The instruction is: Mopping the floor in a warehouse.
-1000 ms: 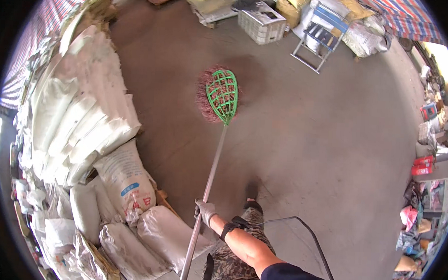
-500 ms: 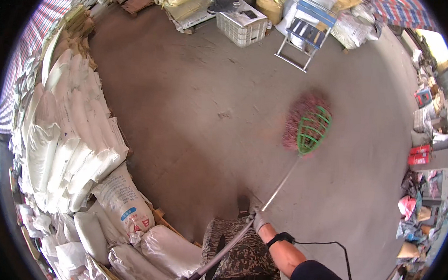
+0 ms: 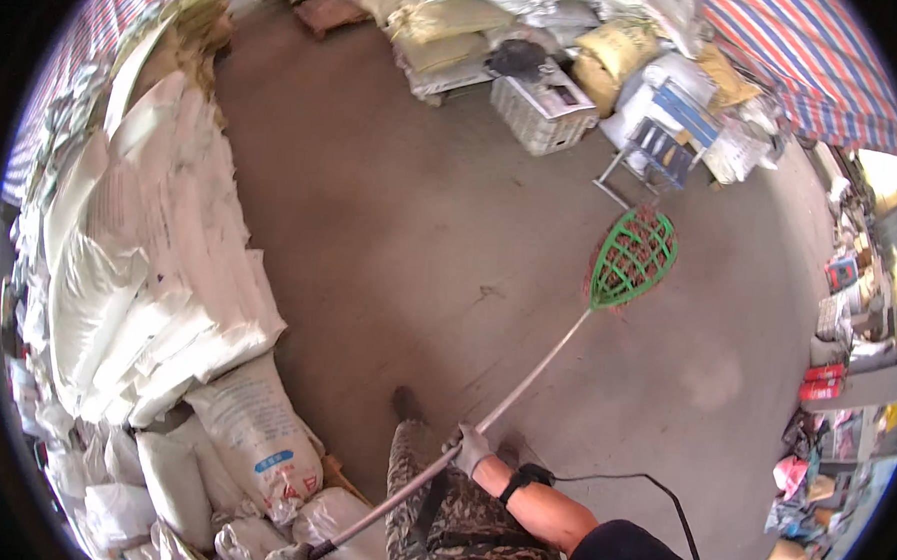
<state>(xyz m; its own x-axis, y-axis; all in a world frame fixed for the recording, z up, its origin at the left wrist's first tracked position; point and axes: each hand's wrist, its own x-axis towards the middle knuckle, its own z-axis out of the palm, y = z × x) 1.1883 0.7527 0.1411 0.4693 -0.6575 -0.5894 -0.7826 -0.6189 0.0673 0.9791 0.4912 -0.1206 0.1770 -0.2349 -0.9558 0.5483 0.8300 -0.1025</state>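
A long-handled mop (image 3: pixel 634 258) with a green slatted frame and reddish strands reaches diagonally across the floor. Its head lies just in front of the folding chair, near the chair's metal foot. My right hand (image 3: pixel 472 449), in a grey glove, is closed around the middle of the pale handle. At the lower edge, my gloved left hand (image 3: pixel 292 558) grips the dark end of the handle and is partly cut off by the picture's edge. A black band with a cable sits on my right wrist.
Stacked white sacks (image 3: pixel 159 257) line the left side. A printed sack (image 3: pixel 260 432) leans near my legs. A white crate (image 3: pixel 544 119) and a blue folding chair (image 3: pixel 665 139) stand ahead before piled bags. Shelves with red boxes (image 3: pixel 821 381) and clutter run along the right.
The mop head has come closer to the folding chair, and its strands look less smeared. My view has shifted, bringing the crate and chair lower and rightward. Both hands keep their hold.
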